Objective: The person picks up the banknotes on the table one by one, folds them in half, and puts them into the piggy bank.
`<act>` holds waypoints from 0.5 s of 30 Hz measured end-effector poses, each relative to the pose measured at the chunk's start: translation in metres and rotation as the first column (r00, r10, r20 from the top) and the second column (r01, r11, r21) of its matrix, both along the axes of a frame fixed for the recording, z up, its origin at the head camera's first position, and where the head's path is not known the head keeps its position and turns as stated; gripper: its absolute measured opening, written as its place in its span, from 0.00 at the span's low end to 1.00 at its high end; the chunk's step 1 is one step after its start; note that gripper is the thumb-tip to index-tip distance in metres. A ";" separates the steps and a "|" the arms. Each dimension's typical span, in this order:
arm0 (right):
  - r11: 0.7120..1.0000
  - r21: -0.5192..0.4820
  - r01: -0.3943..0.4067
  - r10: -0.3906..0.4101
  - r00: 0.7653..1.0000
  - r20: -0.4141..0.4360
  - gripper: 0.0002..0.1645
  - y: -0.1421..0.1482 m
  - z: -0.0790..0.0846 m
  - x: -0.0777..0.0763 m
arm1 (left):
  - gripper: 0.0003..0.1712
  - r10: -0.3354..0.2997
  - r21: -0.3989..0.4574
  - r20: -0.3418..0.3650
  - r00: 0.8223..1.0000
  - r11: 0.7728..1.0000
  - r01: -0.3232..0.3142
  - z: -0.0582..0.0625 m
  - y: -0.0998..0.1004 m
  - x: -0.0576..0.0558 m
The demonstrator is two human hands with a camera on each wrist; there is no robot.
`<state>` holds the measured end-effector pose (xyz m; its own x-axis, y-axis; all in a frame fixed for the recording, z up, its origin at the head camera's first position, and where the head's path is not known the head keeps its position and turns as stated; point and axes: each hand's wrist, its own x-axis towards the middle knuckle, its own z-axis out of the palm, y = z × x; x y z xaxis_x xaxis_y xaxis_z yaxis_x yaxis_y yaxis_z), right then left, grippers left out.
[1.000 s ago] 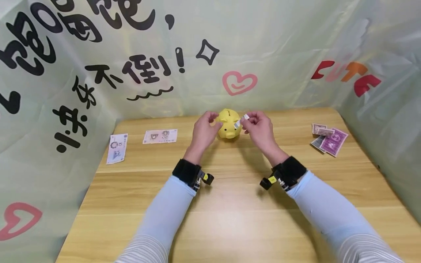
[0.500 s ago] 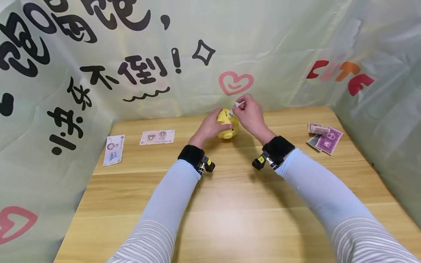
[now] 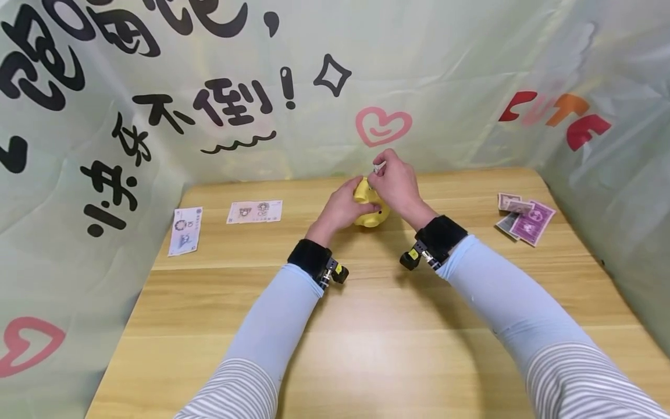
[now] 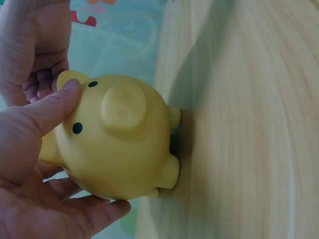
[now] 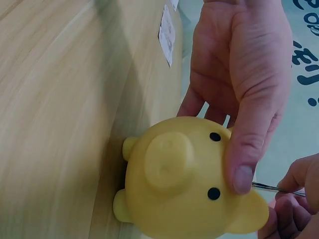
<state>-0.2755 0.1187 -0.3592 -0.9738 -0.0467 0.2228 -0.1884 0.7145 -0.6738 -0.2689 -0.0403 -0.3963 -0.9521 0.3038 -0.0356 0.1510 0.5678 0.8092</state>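
A yellow piggy bank stands on its feet near the back of the wooden table, its snout towards me. My left hand grips it from the left. In the left wrist view the thumb lies across its forehead, while the other fingers reach round its side. My right hand is above the piggy bank and pinches a small folded banknote. Edge-on in the right wrist view, the folded banknote runs from the fingertips to the top of the piggy bank. The slot itself is hidden.
Two flat banknotes lie at the left: a bluish banknote by the edge and a pinkish banknote. Several overlapping banknotes, one a purple banknote, lie at the right. A printed cloth backdrop rises behind the table.
My left hand has closed onto the piggy bank. My right hand has risen from beside its face to above its top with the folded banknote, which now shows less.
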 end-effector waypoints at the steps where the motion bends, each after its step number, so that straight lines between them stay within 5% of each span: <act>1: 1.000 0.007 0.000 0.000 1.000 0.002 0.17 -0.001 0.000 0.000 | 0.49 -0.002 0.007 -0.005 1.000 1.000 0.002 -0.001 0.000 0.000; 5: 1.000 0.025 0.012 -0.012 1.000 -0.002 0.17 -0.003 0.001 -0.001 | 0.46 -0.008 0.025 -0.011 1.000 1.000 0.008 -0.002 0.000 0.000; 15: 0.998 0.055 -0.019 0.020 1.000 -0.011 0.17 -0.005 -0.006 -0.003 | 0.56 0.016 -0.029 0.023 1.000 0.999 -0.016 -0.002 -0.001 -0.001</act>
